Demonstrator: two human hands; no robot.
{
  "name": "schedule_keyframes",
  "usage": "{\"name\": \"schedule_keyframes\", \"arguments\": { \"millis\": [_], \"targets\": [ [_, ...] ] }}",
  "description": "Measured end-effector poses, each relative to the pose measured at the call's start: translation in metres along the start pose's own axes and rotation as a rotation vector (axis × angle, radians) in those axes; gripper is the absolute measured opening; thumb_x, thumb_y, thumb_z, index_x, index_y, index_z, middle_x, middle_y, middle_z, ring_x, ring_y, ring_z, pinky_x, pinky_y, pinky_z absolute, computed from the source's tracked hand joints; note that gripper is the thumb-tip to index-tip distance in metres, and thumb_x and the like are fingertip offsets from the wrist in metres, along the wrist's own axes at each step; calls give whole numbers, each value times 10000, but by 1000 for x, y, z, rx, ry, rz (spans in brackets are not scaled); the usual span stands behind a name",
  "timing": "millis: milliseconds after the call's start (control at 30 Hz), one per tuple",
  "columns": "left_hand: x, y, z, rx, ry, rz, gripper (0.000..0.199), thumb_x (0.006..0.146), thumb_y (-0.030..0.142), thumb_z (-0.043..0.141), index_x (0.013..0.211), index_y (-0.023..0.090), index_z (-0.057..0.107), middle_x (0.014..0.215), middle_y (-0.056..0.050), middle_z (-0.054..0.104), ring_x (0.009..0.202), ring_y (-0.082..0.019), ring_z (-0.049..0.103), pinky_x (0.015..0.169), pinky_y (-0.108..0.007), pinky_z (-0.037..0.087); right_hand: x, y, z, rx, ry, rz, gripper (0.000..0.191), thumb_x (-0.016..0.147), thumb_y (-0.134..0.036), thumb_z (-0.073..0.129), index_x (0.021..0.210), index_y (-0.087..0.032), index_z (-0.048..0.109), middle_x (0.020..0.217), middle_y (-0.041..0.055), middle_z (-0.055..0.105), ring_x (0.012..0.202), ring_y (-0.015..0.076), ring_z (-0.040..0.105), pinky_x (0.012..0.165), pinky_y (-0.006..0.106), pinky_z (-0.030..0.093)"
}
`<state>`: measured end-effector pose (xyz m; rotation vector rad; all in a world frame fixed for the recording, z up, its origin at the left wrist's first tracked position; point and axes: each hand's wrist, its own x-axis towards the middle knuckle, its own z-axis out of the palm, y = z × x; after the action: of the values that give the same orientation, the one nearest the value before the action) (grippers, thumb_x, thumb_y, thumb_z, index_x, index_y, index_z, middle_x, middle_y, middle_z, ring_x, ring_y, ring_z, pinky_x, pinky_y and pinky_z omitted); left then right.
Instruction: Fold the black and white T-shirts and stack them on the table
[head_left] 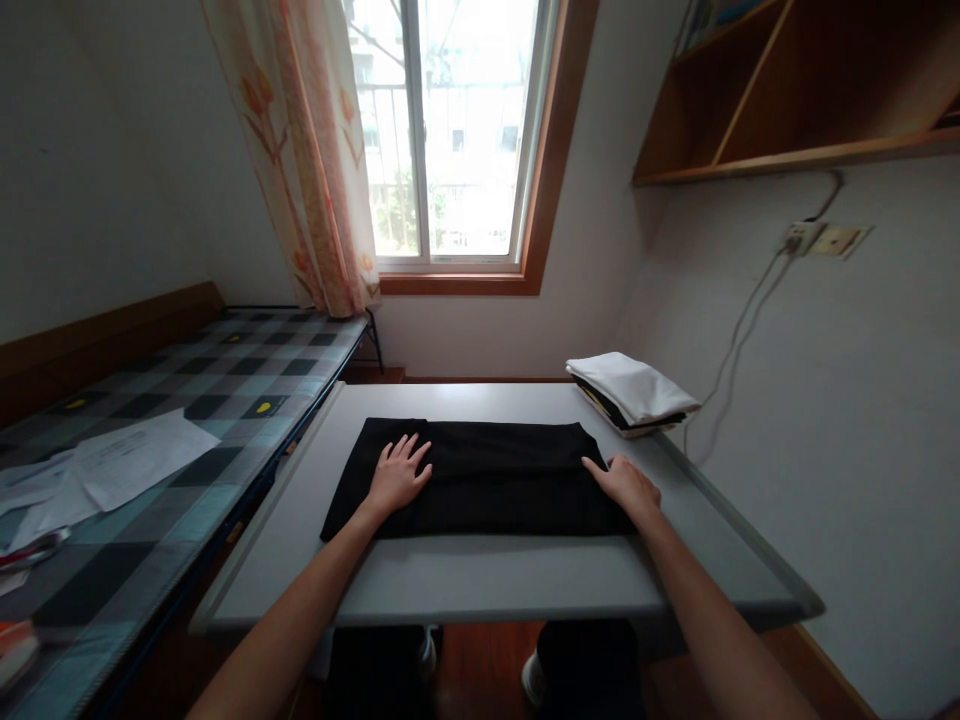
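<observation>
A black folded cloth [495,480], possibly a garment, lies in a long flat strip across the grey-white table [480,580]. My left hand [401,475] rests flat on its left part, fingers spread. At the right end, my right hand [626,485] grips the cloth's edge, with the thumb on top and the other fingers partly hidden. Beyond that hand, a stack of folded cloths [630,390], white on top with black beneath, sits at the table's back right corner.
To the left stands a bed with a checked mattress [292,350], on which papers [142,460] lie. A wall with a socket [806,238] and hanging cables borders the table's right side. A shelf [757,160] hangs above. Behind are a window [465,140] and a curtain [322,180].
</observation>
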<state>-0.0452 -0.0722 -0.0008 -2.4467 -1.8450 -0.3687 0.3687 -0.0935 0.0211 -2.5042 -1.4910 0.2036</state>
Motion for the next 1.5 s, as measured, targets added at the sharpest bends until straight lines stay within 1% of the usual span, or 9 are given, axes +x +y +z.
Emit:
{"name": "schedule_keyframes", "arguments": {
  "millis": [433, 600, 833, 967, 1067, 1133, 1267, 1400, 1500],
  "targets": [
    [-1, 0, 1, 31, 56, 27, 467, 914, 439, 413, 1353, 306, 499, 1468, -36, 429, 1369, -235, 354, 1125, -437, 256, 30, 7, 11, 270, -107, -132, 443, 714, -539, 655, 852, -118, 668, 909, 150, 716, 873, 282, 676, 708, 303, 496],
    [-1, 0, 0, 24, 67, 27, 463, 912, 436, 422, 1348, 303, 503, 1464, -36, 436, 1367, -231, 358, 1123, -433, 266, 30, 4, 0, 531, -344, -167, 279, 735, -412, 679, 791, -140, 690, 825, 102, 737, 826, 260, 686, 675, 293, 524],
    [-1, 0, 0, 15, 72, 32, 457, 911, 430, 426, 1341, 299, 511, 1457, -41, 444, 1363, -240, 364, 1117, -445, 273, 24, -11, -37, 677, -469, -139, 255, 716, -307, 725, 896, -133, 675, 933, 118, 736, 859, 241, 688, 706, 291, 556],
    [-1, 0, 0, 15, 68, 29, 460, 910, 433, 430, 1344, 303, 507, 1460, -43, 440, 1367, -236, 357, 1119, -444, 268, 23, -47, -73, 807, -583, -144, 200, 722, -250, 719, 882, -148, 656, 860, 101, 736, 775, 214, 693, 654, 266, 562],
    [0, 0, 0, 6, 65, 25, 457, 909, 430, 435, 1342, 302, 509, 1458, -40, 444, 1367, -238, 356, 1121, -440, 267, 14, -93, -89, 848, -522, -227, 178, 714, -243, 735, 840, -165, 637, 807, 70, 726, 738, 187, 685, 612, 230, 552],
    [-1, 0, -1, -1, 65, 21, 455, 908, 425, 440, 1340, 300, 512, 1455, -39, 447, 1365, -238, 359, 1122, -438, 267, 1, -127, -85, 901, -520, -362, 231, 746, -304, 725, 910, -170, 633, 854, 62, 722, 775, 174, 681, 634, 225, 555],
    [-1, 0, -1, -11, 67, 24, 457, 908, 427, 444, 1342, 300, 508, 1457, -41, 445, 1360, -236, 366, 1122, -442, 265, -28, -177, -47, 781, -818, -703, 381, 815, -450, 637, 1074, -171, 621, 901, 67, 707, 797, 174, 675, 688, 294, 564],
    [-1, -1, -1, -22, 76, 26, 453, 904, 431, 452, 1336, 308, 512, 1457, -39, 444, 1358, -239, 369, 1118, -447, 270, -27, -190, -9, 549, -481, -982, 274, 839, -327, 610, 1062, -173, 656, 952, 73, 692, 859, 176, 651, 804, 315, 513],
    [-1, -2, 2, -37, 88, 25, 444, 898, 424, 468, 1321, 304, 529, 1450, -40, 453, 1353, -244, 374, 1116, -450, 273, -10, -191, 3, 362, -103, -935, 255, 878, -280, 540, 1071, -165, 661, 1103, 115, 648, 1018, 213, 598, 916, 342, 445]
  ]
}}
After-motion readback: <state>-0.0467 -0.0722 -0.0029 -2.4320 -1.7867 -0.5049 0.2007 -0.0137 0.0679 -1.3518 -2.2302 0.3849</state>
